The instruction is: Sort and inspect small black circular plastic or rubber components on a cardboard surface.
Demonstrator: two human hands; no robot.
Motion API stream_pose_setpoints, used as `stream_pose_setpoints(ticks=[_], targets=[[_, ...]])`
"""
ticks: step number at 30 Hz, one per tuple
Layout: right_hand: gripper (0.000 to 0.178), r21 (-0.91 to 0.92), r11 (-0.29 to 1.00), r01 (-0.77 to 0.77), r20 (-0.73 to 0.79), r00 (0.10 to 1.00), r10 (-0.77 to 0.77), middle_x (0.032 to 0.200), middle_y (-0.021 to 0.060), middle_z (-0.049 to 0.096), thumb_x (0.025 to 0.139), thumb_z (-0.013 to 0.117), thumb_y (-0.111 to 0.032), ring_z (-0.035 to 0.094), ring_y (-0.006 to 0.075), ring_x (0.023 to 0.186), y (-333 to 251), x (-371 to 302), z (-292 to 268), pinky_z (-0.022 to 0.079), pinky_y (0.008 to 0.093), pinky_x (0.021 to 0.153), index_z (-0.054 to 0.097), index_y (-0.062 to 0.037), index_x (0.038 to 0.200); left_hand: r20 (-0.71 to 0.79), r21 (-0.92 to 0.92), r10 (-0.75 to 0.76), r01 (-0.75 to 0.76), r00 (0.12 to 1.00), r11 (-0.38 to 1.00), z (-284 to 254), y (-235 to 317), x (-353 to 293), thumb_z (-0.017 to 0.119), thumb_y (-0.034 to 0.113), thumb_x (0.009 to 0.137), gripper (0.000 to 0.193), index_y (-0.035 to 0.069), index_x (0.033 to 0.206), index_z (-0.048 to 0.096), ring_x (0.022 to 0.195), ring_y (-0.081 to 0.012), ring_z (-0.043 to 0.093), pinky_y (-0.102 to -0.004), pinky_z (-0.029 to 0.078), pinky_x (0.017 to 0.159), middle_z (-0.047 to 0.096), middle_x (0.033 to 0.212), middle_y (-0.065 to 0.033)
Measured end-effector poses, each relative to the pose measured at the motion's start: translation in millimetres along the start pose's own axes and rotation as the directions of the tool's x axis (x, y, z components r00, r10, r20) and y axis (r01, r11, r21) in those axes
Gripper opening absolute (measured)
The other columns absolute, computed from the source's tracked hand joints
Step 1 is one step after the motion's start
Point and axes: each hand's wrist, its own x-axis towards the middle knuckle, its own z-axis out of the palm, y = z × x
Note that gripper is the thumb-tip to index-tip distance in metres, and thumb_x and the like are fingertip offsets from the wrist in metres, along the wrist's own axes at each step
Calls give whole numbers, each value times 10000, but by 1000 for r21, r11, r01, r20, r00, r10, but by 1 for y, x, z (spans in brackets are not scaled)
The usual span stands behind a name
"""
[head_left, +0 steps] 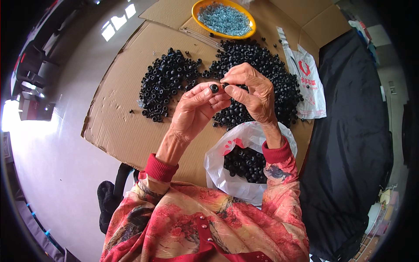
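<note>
Above the cardboard, my two hands meet at the fingertips. My left hand (192, 107) pinches a small round black part with a hollow centre (214, 88) between thumb and forefinger. Close beside it, the thumb and forefinger of my right hand (256, 96) are pressed on another small dark piece (225, 86), mostly hidden by the fingers. Behind the hands lie a smaller heap of black parts (159, 83) on the left and a larger heap (281, 78) on the right. Below my right wrist, a white plastic bag (214, 163) stands open with similar black parts (244, 163) in it.
A yellow bowl (196, 11) of small clear bluish pieces (224, 19) stands at the far edge. Flat cardboard (118, 100) lies under everything. A white printed bag (312, 102) lies right of the heaps, beside a black cloth-covered surface (349, 131). A few stray parts lie around.
</note>
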Motion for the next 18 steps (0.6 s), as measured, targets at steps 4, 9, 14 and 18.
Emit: stream_pose_setpoints(ticks=[4, 9, 14, 18], targets=[[132, -23, 1000, 11, 18, 1000, -10, 835, 72, 609, 744, 655, -77, 584, 179, 796, 2, -1, -2, 472, 293, 720, 659, -32, 868, 21, 20, 11, -12, 1000, 1000, -3, -1, 1, 549, 99, 877, 187, -15, 1025, 564, 915, -208, 608, -382, 477, 891, 620, 964, -100], [147, -222, 971, 90, 69, 995, -77, 841, 93, 599, 724, 660, -32, 583, 203, 810, -11, 5, -7, 469, 291, 730, 649, -25, 870, 15, 99, 57, -59, 998, 993, -1, -1, 0, 553, 92, 875, 200, -29, 1034, 564, 908, -209, 614, -356, 485, 881, 623, 981, -116], [126, -221, 971, 95, 61, 995, -83, 802, 79, 612, 728, 662, -24, 589, 203, 760, -12, 4, -8, 484, 293, 675, 641, -25, 852, -11, 131, 72, -70, 997, 989, 4, 0, -2, 553, 84, 876, 197, -37, 1030, 564, 904, -206, 615, -344, 490, 871, 622, 990, -124], [124, -47, 999, -17, 16, 1000, 18, 813, 74, 618, 743, 665, -41, 588, 177, 767, -9, 1, -9, 479, 277, 677, 647, -31, 865, -12, 102, 57, -56, 998, 993, 9, -1, -2, 557, 92, 875, 194, -35, 1022, 567, 900, -191, 615, -341, 496, 859, 623, 992, -127]])
